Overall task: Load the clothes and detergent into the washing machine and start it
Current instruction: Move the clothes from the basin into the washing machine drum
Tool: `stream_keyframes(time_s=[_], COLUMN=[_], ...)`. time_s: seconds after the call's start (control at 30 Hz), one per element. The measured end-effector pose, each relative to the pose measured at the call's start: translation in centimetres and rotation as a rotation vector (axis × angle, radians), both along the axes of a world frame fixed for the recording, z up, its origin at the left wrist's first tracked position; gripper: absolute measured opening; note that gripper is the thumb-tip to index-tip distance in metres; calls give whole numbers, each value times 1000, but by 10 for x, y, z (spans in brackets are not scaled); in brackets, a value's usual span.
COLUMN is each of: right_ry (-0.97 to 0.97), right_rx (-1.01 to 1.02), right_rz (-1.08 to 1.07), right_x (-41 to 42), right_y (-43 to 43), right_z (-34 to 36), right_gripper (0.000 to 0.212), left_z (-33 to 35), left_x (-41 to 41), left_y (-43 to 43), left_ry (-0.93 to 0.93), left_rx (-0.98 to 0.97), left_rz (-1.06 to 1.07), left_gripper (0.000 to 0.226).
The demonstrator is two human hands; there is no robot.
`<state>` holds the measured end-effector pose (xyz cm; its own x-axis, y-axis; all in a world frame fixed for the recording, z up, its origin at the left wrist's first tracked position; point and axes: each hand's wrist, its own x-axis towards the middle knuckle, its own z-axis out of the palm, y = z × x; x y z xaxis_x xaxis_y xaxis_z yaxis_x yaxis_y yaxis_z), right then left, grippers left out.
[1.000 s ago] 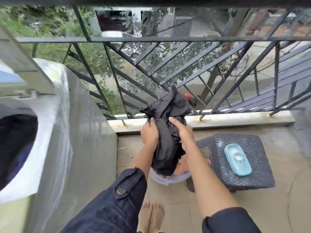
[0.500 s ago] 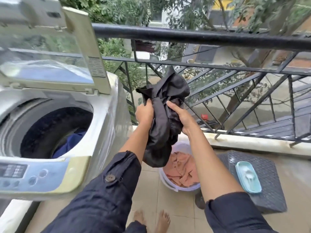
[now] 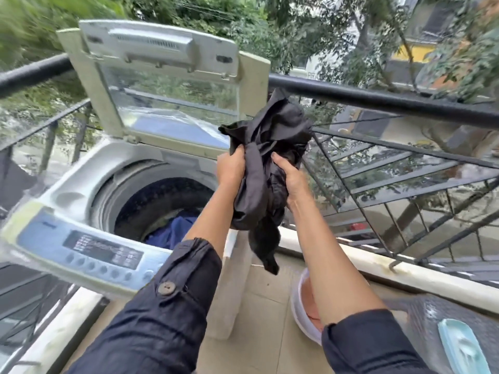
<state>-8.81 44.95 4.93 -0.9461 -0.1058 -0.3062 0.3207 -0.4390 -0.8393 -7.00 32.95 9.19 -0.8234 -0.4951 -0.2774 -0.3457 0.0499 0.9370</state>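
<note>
A bunched black garment (image 3: pixel 272 147) hangs in the air just right of the washing machine's (image 3: pixel 89 168) open tub. My left hand (image 3: pixel 231 168) grips its left side and my right hand (image 3: pixel 290 176) grips its right side. The machine's lid (image 3: pixel 167 76) stands upright. Blue cloth (image 3: pixel 172 230) lies inside the dark drum. A white basin (image 3: pixel 298 309) with orange-pink cloth sits on the floor under my right forearm. A light-blue detergent tray (image 3: pixel 461 346) with a scoop lies on a dark wicker stool (image 3: pixel 421 311) at the lower right.
The control panel (image 3: pixel 89 252) runs along the machine's near edge. A black metal railing (image 3: pixel 378 101) fences the balcony behind the machine and to the right, above a pale ledge (image 3: pixel 405 268). Tiled floor (image 3: pixel 267 333) lies between machine and basin.
Both hands have lifted the black garment up out of the basin and carried it left, up to the machine's open tub. My view has swung left onto the machine.
</note>
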Motion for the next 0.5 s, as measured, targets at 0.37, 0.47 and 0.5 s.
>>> stream_keyframes(time_s=[0.37, 0.47, 0.5], right_ry=[-20, -53, -64], right_rx=[58, 78, 81], right_rz=[-92, -95, -96], right_x=[-12, -13, -14], right_y=[-176, -212, -221], right_z=[8, 2, -1], right_gripper=[43, 48, 48], left_z=[-7, -14, -18], left_x=[-17, -18, -18], left_y=[-177, -210, -219], left_ry=[1, -13, -8], left_rx=[-51, -93, -103], left_rz=[46, 42, 48], left_gripper=[34, 32, 32])
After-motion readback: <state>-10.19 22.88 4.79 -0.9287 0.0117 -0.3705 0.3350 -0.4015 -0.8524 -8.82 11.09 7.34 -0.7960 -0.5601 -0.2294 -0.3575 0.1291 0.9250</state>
